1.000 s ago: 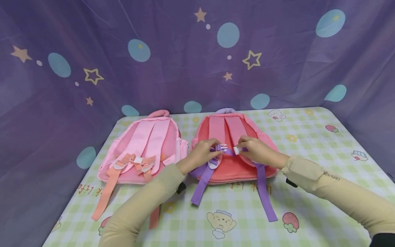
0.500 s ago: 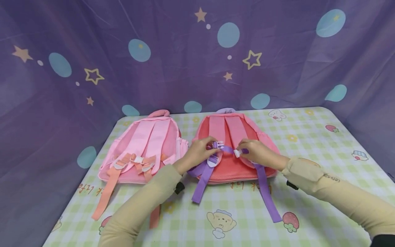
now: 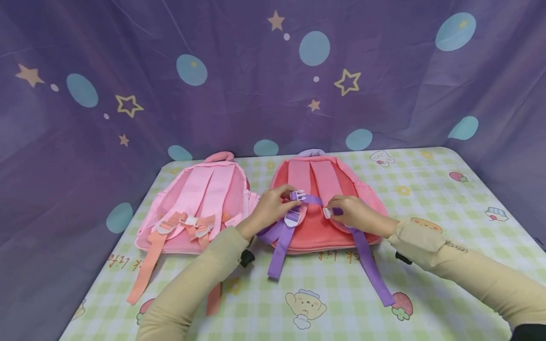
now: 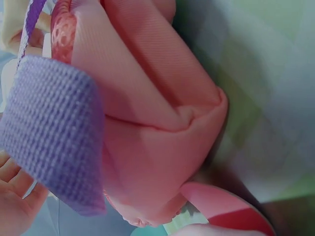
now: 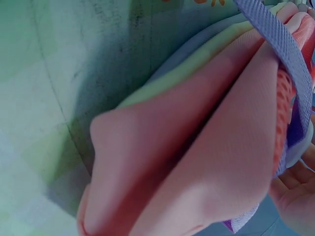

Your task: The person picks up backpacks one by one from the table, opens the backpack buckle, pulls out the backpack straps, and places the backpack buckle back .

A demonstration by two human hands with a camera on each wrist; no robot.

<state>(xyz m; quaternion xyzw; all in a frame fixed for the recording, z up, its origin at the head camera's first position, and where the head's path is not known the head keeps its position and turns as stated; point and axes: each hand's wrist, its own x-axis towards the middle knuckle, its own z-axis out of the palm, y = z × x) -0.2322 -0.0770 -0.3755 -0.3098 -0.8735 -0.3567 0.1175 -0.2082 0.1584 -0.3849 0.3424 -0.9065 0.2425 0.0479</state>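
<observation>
A coral-pink backpack [image 3: 315, 232] lies back side up at the table's middle, with purple straps. My left hand [image 3: 273, 204] pinches a white pronged buckle half [image 3: 298, 195] on purple webbing above the left shoulder strap. To its right, my right hand [image 3: 356, 213] pinches the white socket half of the buckle [image 3: 327, 212] on its own purple webbing. The two halves are apart, with a purple strap [image 3: 313, 200] showing between them. In the left wrist view a purple strap [image 4: 54, 132] partly covers the left hand [image 4: 17, 201]; the right hand [image 5: 295, 191] shows at the right wrist view's edge.
Left of it lies a light pink backpack [image 3: 200, 189], its orange straps joined by a white buckle [image 3: 190, 220]. Loose orange strap ends [image 3: 145, 274] trail toward the front. A checked cloth [image 3: 350, 303] covers the table; a purple curtain [image 3: 239, 94] hangs behind.
My left hand has moved slightly left and up with the pronged half, widening the gap between the buckle halves. My right hand has shifted slightly down with the socket half.
</observation>
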